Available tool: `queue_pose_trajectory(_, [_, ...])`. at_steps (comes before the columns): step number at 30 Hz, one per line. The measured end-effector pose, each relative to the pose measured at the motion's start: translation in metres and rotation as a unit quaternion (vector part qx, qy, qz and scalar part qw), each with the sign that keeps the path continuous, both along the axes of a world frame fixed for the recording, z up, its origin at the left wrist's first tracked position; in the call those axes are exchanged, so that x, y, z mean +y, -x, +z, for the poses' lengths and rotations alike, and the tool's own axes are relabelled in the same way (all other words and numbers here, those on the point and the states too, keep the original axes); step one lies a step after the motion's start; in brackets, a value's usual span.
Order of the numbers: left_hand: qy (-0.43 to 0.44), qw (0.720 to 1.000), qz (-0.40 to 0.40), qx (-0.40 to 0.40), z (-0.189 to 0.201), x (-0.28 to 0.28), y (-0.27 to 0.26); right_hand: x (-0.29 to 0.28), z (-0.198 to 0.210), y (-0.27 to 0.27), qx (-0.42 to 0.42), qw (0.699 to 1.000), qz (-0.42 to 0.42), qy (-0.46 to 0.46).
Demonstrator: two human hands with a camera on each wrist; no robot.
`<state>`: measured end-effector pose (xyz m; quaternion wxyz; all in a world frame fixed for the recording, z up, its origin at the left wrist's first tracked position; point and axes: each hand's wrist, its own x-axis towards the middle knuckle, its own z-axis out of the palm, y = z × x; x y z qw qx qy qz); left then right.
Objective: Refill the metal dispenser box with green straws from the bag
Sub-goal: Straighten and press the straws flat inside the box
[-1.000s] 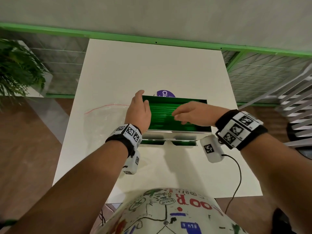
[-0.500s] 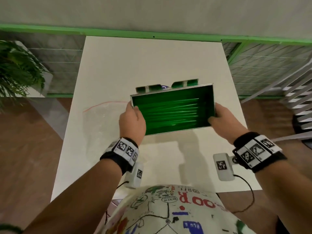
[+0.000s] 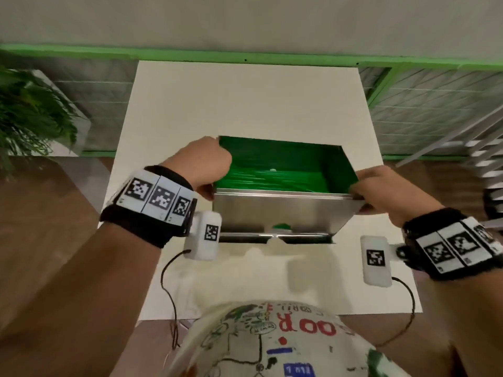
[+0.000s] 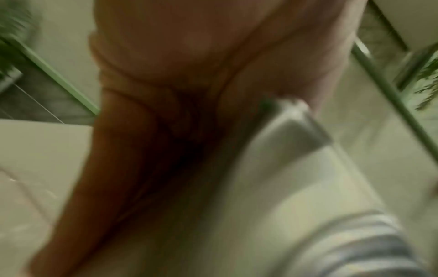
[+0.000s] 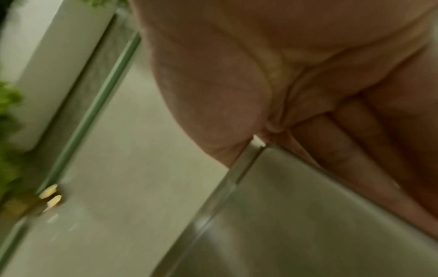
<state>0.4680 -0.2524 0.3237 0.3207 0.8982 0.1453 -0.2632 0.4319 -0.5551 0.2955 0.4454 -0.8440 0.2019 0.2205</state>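
Left hand (image 3: pixel 202 165): fingers curled over the left end wall of the metal dispenser box (image 3: pixel 283 212), gripping it.
Right hand (image 3: pixel 381 190): clamps the right end; the paired grip likely keeps the box level.
Green straws (image 3: pixel 272 176): lying lengthwise inside the open top.
Box position: over the white table (image 3: pixel 245 104); contact not discernible.
Bag: not in view.

Blurred view: left hand (image 4: pixel 189 93) grips what appears to be the metal dispenser box (image 4: pixel 296 168) corner above the white surface (image 4: pixel 35 159).
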Motion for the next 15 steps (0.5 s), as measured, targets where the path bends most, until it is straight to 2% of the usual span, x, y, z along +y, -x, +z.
queue_pose_trajectory(3, [0.072,0.994,0.004,0.085,0.005,-0.003,0.008,-0.003,0.008,0.002,0.009,1.000,-0.016,0.000])
queue_pose_trajectory(7, [0.087,0.992,0.067,0.063,-0.006,0.012,0.019,0.004,0.016,0.013,-0.002,0.996,0.087,0.034])
queue_pose_trajectory(8, [0.104,0.990,0.058,0.071,-0.007,0.008,0.024,-0.003,0.018,0.012,-0.015,0.996,0.087,0.026])
queue_pose_trajectory(10, [0.149,0.983,0.047,0.098,-0.013,0.001,0.032,-0.010,0.015,0.002,-0.043,0.998,0.024,0.030])
queue_pose_trajectory(11, [0.165,0.980,0.061,0.096,-0.017,0.001,0.036,-0.008,0.014,-0.004,-0.059,0.997,0.024,0.048])
queue_pose_trajectory(13, [0.171,0.979,0.099,0.049,-0.023,0.005,0.043,-0.006,0.017,0.003,-0.088,0.986,0.107,0.093])
queue_pose_trajectory(15, [0.162,0.983,0.091,-0.007,-0.026,0.003,0.049,-0.006,0.012,0.005,-0.116,0.987,0.097,0.058])
